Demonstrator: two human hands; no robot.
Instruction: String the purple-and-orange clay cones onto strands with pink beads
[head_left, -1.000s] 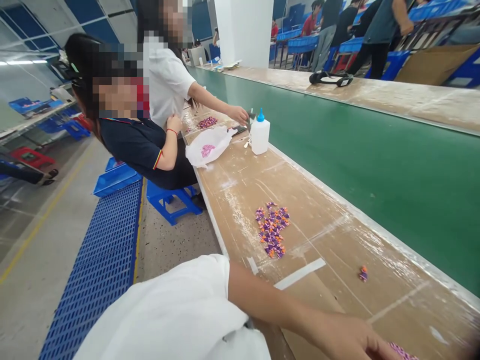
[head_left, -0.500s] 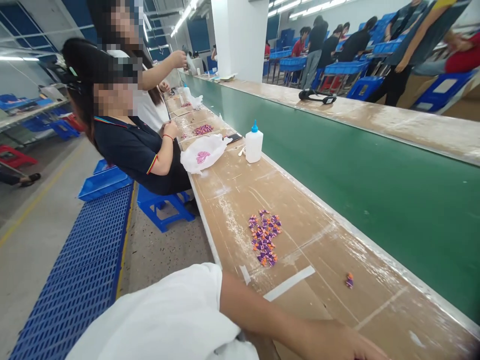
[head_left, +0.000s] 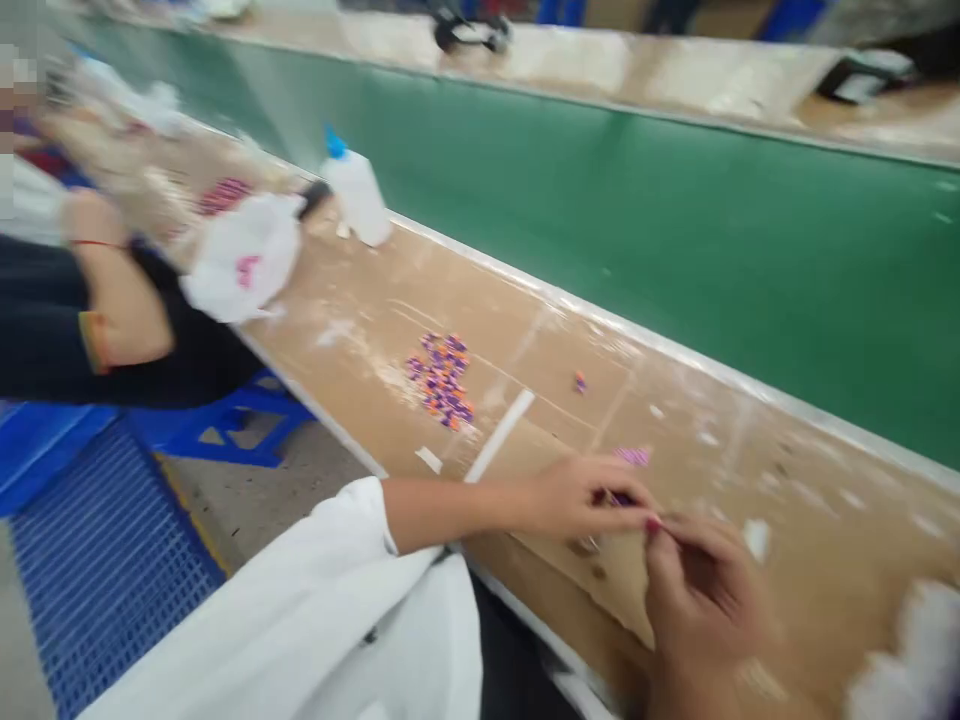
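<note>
My left hand (head_left: 581,497) reaches in from the left over the brown tabletop, fingers curled, with small dark purple pieces (head_left: 619,499) showing among them. Its fingertips meet those of my right hand (head_left: 705,585), which is closed in a pinch. A tiny reddish-pink piece (head_left: 652,524) sits where the fingertips come together; blur hides its shape. Just beyond the hands lies a little group of pink pieces (head_left: 632,456). A pile of small purple and orange pieces (head_left: 442,380) lies left of them, and a single purple and orange piece (head_left: 580,382) lies apart.
A white squeeze bottle with a blue cap (head_left: 358,195) stands by the green belt (head_left: 675,220). A white plastic bag (head_left: 247,255) holds pink pieces near a co-worker's arm (head_left: 120,290). White tape (head_left: 501,435) crosses the cardboard tabletop. Something white and blurred (head_left: 911,655) is at bottom right.
The view has swung right and down. Both my hands now show, fingertips together around a tiny piece; before, only my left arm and part of that hand were visible.
</note>
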